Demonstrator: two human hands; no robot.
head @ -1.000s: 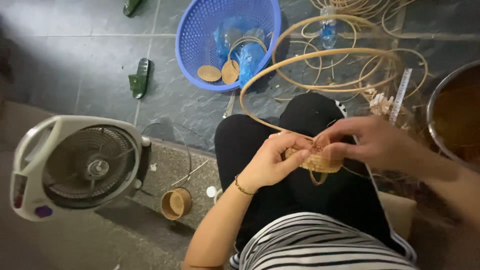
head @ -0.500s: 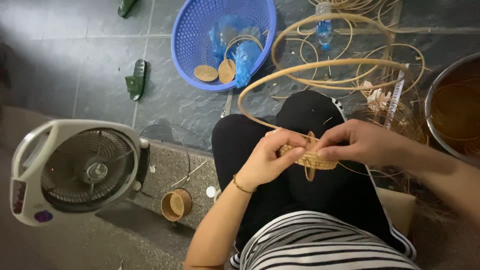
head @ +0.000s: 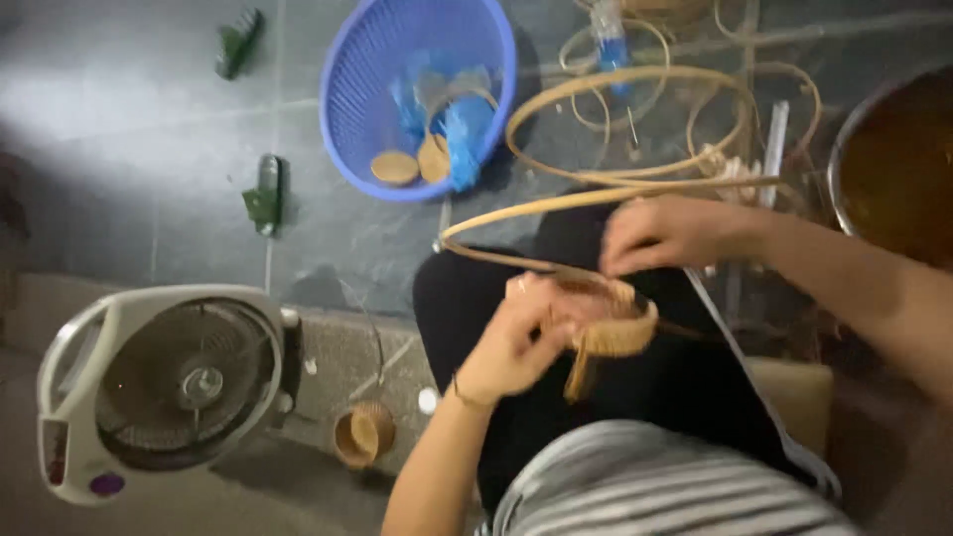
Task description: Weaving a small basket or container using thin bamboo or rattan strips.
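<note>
My left hand [head: 516, 333] grips a small half-woven rattan basket [head: 611, 333] over my lap, fingers curled on its rim. My right hand [head: 665, 233] is raised just above and behind the basket, fingers pinched on a thin cane strand [head: 536, 203] that loops out to the left and back toward the basket. The frame is blurred, so the exact pinch point is unclear. My legs in black trousers lie under the work.
A blue plastic basket [head: 357, 119] with small wooden discs and blue plastic stands ahead on the dark tile floor. Cane hoops [head: 635, 84] lie to its right. A metal basin [head: 884, 149] sits far right. A white fan [head: 164, 382], a small woven cup [head: 362, 434] and green tools [head: 266, 194] lie left.
My right hand has lifted off the little basket and moved up and away, drawing the cane strand. The view has shifted and blurred. My left hand still holds the basket.
</note>
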